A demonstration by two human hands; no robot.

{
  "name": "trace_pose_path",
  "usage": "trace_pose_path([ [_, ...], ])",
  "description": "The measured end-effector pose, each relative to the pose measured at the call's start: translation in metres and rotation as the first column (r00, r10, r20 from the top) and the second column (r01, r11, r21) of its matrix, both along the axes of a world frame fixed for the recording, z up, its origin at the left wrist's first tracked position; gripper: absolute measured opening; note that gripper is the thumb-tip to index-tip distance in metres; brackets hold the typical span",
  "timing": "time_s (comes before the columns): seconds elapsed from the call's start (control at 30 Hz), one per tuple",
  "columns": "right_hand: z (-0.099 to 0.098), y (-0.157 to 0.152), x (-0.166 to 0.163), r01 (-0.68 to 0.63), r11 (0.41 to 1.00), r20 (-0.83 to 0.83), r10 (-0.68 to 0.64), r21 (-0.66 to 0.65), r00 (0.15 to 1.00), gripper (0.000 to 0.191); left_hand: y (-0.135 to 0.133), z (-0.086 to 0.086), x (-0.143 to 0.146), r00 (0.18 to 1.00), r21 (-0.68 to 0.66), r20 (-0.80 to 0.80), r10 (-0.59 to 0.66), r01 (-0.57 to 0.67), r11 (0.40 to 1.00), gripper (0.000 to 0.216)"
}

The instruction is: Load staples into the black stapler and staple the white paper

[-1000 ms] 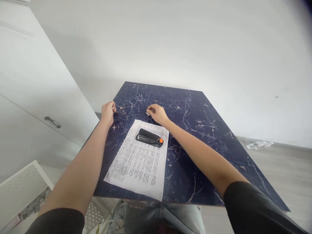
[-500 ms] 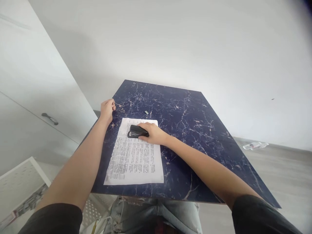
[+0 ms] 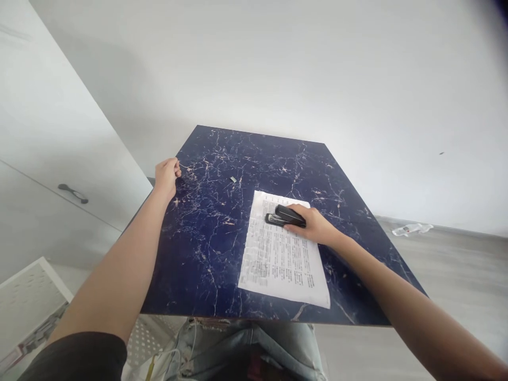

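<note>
A black stapler (image 3: 291,216) lies on a printed sheet of paper (image 3: 283,259), near its far end. My right hand (image 3: 313,225) is wrapped round the stapler's right part, while its jaw end points left over the text. On the left edge of the dark blue marbled table (image 3: 206,238) my left hand (image 3: 167,174) rests with its fingers curled in. Nothing shows in that hand, though the inside of the fingers is partly hidden. A small pale strip (image 3: 233,180) lies between the hands, beyond the paper; it looks like staples, but is too small to tell.
A white cabinet with a dark handle (image 3: 73,193) stands at the left, and a white wall (image 3: 278,63) rises behind the table. White perforated racks (image 3: 29,291) are at lower left. A clear plastic piece (image 3: 413,228) lies on the floor at right.
My right hand has moved right with the stapler, and the paper has slid right along with it, turning slightly. My left hand stays at the table's left edge, fingers still curled.
</note>
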State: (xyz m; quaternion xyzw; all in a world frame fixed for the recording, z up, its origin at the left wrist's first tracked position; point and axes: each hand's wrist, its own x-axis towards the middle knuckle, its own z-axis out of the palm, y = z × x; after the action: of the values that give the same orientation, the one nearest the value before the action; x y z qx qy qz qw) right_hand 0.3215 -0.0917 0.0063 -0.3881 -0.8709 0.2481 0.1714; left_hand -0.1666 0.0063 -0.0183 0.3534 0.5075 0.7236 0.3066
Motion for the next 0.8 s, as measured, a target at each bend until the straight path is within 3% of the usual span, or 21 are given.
trace_pose_path([
  [0.17, -0.002, -0.010, 0.028, 0.055, 0.997, 0.021, -0.054, -0.050, 0.998, 0.038, 0.002, -0.001, 0.000, 1.000, -0.015, -0.014, 0.013, -0.014, 1.000, 0.027],
  [0.33, -0.004, -0.010, 0.027, 0.068, 0.998, -0.004, -0.068, -0.016, 0.998, 0.036, 0.002, -0.001, 0.002, 0.999, -0.026, -0.037, 0.017, -0.018, 1.000, 0.030],
  [0.67, -0.005, -0.007, -0.055, -0.198, 0.980, -0.101, 0.198, 0.010, 0.975, 0.038, -0.001, 0.000, 0.002, 0.994, -0.032, -0.110, 0.018, -0.022, 0.999, 0.029],
  [0.8, -0.004, -0.007, -0.071, -0.236, 0.972, -0.101, 0.235, 0.009, 0.967, 0.039, -0.003, 0.001, 0.007, 0.979, -0.031, -0.201, 0.019, -0.026, 0.999, 0.031],
])
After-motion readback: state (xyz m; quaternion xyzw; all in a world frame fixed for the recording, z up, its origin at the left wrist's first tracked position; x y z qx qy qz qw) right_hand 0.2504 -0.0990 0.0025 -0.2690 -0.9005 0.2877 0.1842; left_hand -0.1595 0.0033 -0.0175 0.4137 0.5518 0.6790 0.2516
